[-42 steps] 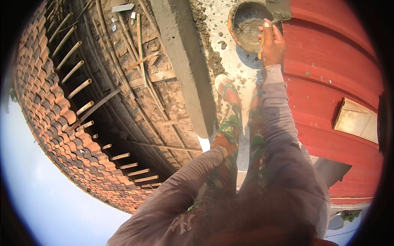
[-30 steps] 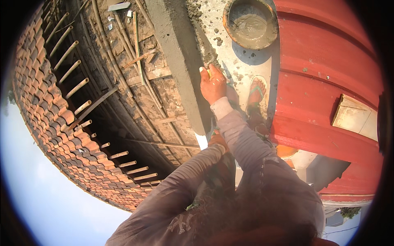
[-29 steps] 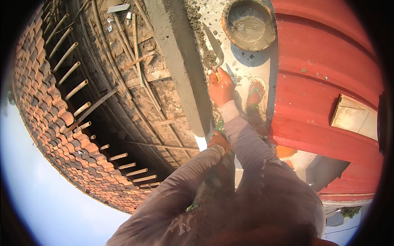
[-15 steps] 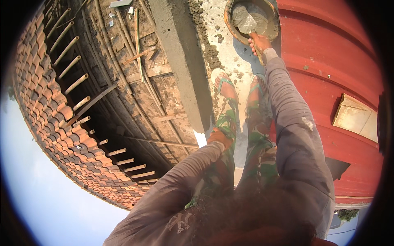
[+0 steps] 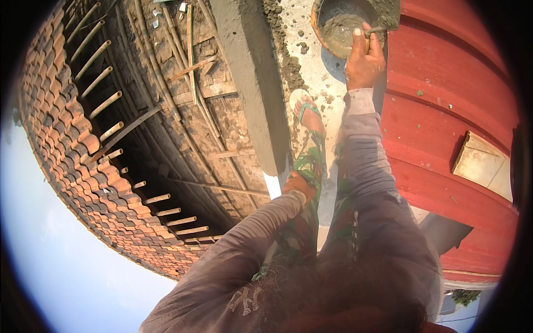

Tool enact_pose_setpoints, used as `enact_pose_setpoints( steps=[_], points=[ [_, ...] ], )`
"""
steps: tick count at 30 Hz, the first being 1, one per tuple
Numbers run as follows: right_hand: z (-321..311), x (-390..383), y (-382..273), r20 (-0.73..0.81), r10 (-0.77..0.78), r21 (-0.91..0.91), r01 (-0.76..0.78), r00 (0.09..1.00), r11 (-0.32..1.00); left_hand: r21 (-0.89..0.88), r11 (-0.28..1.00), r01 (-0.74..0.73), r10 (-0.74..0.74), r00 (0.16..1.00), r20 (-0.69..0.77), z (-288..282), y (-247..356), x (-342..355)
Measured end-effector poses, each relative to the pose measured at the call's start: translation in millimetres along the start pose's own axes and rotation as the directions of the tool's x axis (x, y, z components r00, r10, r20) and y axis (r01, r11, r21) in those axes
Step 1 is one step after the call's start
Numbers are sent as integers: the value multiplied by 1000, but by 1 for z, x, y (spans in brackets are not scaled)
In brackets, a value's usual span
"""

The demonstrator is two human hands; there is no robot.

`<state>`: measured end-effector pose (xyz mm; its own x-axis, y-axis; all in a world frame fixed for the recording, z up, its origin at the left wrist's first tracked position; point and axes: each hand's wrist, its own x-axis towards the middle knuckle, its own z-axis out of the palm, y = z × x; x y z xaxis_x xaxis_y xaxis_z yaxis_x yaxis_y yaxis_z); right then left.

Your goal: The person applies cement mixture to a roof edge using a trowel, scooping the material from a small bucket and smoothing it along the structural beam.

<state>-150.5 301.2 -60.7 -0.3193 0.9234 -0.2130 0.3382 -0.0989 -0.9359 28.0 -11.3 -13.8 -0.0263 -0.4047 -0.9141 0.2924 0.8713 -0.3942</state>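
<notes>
step: we're loading up at the round orange pan of wet grey mortar [image 5: 338, 25], top edge of the concrete ledge [image 5: 316, 77] | right hand [image 5: 363, 58] gripping the trowel [image 5: 386, 16] | left hand [image 5: 300, 186] on knee, can't tell its grip | next, we reckon: carry the scoop level to the grey plastered beam [image 5: 250, 83]

The mortar-spattered concrete ledge [image 5: 311, 72] bears an orange mortar pan [image 5: 338, 28] and a sandalled foot [image 5: 308, 116].

Rooftop building site: clay roof tiles [image 5: 66, 144], mortar pan [image 5: 338, 28].
</notes>
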Motion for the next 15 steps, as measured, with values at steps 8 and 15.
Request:
enact_pose_setpoints(
  steps=[8, 15],
  points=[
    [3, -256, 19, 568, 438, -332, -293, 697, 897, -351, 931, -96, 114, 993, 29, 67, -35, 78],
    [-44, -87, 86, 253, 222, -554, -47, 942, 831, -34, 999, 2, -5, 997, -74, 25, -4, 12]
  ],
)
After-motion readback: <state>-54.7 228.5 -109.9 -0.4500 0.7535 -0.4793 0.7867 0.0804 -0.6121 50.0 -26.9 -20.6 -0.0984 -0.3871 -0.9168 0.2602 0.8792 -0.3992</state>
